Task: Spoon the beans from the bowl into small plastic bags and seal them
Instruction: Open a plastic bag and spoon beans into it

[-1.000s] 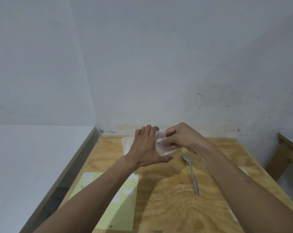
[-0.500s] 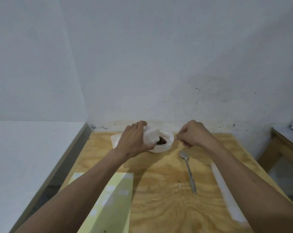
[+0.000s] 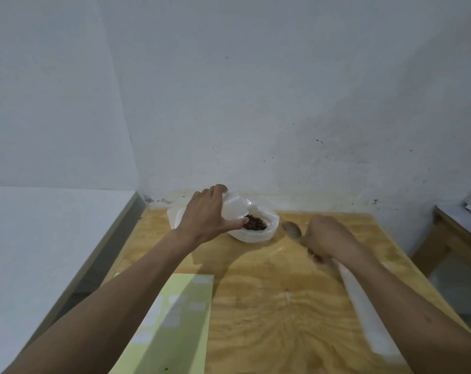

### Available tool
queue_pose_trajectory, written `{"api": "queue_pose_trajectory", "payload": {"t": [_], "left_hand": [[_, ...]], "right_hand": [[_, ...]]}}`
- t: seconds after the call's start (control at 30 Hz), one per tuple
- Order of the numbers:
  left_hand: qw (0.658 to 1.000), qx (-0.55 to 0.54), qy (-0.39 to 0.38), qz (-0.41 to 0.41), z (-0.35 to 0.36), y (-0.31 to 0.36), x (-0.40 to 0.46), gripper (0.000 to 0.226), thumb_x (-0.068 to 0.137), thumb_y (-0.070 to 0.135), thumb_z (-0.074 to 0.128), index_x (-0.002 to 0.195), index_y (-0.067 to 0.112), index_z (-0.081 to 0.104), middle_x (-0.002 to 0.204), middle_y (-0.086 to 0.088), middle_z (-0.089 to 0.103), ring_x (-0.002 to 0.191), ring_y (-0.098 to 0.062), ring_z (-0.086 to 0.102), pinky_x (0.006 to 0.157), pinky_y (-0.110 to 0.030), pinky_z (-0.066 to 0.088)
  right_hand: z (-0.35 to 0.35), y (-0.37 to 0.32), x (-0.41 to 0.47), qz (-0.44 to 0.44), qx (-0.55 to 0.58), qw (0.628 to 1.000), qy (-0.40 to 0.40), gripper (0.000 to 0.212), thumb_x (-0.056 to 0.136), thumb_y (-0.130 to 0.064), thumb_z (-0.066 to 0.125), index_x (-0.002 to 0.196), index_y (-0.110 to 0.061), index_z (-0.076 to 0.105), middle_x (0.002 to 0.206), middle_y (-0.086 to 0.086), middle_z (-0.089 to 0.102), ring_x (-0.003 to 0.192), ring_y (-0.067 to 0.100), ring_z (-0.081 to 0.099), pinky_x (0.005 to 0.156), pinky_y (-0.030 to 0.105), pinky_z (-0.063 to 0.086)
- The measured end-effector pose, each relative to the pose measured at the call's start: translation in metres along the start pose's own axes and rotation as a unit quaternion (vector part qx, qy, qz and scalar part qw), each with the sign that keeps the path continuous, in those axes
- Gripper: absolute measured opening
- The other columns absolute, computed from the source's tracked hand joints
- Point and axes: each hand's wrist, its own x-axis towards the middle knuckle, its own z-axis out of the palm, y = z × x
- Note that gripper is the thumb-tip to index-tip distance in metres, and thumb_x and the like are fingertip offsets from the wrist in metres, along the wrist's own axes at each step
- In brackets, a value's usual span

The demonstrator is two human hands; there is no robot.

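Head view looks down at a wooden table (image 3: 269,292) pushed against a white wall. At the far edge sits a white bowl (image 3: 256,235) with a clear plastic lining hanging over its rim. Dark brown beans (image 3: 254,224) lie in the middle of it.

The left hand (image 3: 206,215) reaches over the left side of the bowl. Its fingers are curled around a small plastic bag (image 3: 234,210), with the thumb pressed near the beans. The bag looks crumpled and I cannot tell if its mouth is open.

The right hand (image 3: 327,233) rests on the table to the right of the bowl, a little apart from it. It is closed around the handle of a metal spoon (image 3: 292,229). The round end of the spoon sticks out toward the bowl and looks empty. This part of the picture is blurry.

A pale green sheet (image 3: 175,319) lies near the front left of the table, and a white strip (image 3: 364,306) lies under the right arm.

No beans look like they are in the bag yet, so the scooping is probably just starting.

What could go wrong? If the bag mouth stays squashed, beans could slide off the spoon and roll over the table. If the left hand pushes down on the rim, the light bowl could tip. A heaped spoon could spill on the way.
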Motion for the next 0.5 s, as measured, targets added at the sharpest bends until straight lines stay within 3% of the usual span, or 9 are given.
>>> {"api": "queue_pose_trajectory", "payload": {"t": [0.07, 0.17, 0.3, 0.4, 0.5], "left_hand": [[1.0, 0.006, 0.006, -0.001, -0.003, -0.006, -0.002, 0.085, 0.077, 0.071, 0.069, 0.131, 0.008, 0.051, 0.12, -0.002, 0.062, 0.104, -0.024, 0.06, 0.093, -0.033, 0.04], [1.0, 0.012, 0.006, -0.01, -0.007, -0.013, -0.006, 0.085, 0.077, 0.072, 0.068, 0.131, 0.008, 0.05, 0.12, -0.002, 0.063, 0.105, -0.024, 0.06, 0.095, -0.033, 0.04], [0.999, 0.025, -0.014, -0.019, -0.008, -0.018, -0.017, 0.087, 0.078, 0.073, 0.066, 0.134, 0.009, 0.048, 0.124, -0.002, 0.062, 0.109, -0.023, 0.06, 0.097, -0.033, 0.039], [0.999, 0.03, -0.021, -0.022, -0.007, -0.021, -0.023, 0.088, 0.078, 0.075, 0.064, 0.133, 0.009, 0.048, 0.124, -0.003, 0.062, 0.109, -0.023, 0.06, 0.097, -0.032, 0.039], [0.999, 0.027, -0.028, -0.025, -0.009, -0.021, -0.025, 0.086, 0.078, 0.075, 0.064, 0.132, 0.009, 0.048, 0.123, -0.002, 0.062, 0.11, -0.024, 0.059, 0.097, -0.033, 0.039]], "right_hand": [[-0.018, -0.005, 0.001, -0.013, 0.011, 0.999, 0.044, 0.034, 0.101, -0.031, 0.055, 0.084, -0.009, 0.074, 0.068, 0.005, 0.074, 0.057, 0.023, 0.072, 0.065, 0.037, 0.063], [-0.039, -0.017, 0.002, -0.054, -0.016, 0.994, 0.093, 0.025, 0.101, -0.035, 0.054, 0.088, -0.021, 0.071, 0.083, 0.004, 0.067, 0.074, 0.025, 0.064, 0.061, 0.03, 0.046], [-0.045, -0.032, 0.008, -0.062, 0.011, 0.994, 0.088, 0.047, 0.097, -0.032, 0.057, 0.058, -0.01, 0.043, 0.053, 0.003, 0.042, 0.049, 0.021, 0.041, 0.051, 0.027, 0.032], [-0.049, -0.043, 0.004, -0.067, 0.051, 0.994, 0.071, 0.037, 0.095, -0.019, 0.059, 0.065, 0.002, 0.065, 0.052, 0.007, 0.065, 0.048, 0.027, 0.063, 0.059, 0.033, 0.058], [-0.046, -0.047, 0.001, -0.084, 0.129, 0.984, 0.09, 0.021, 0.088, -0.013, 0.073, 0.071, -0.001, 0.075, 0.057, 0.01, 0.072, 0.05, 0.025, 0.072, 0.066, 0.042, 0.064]]}}
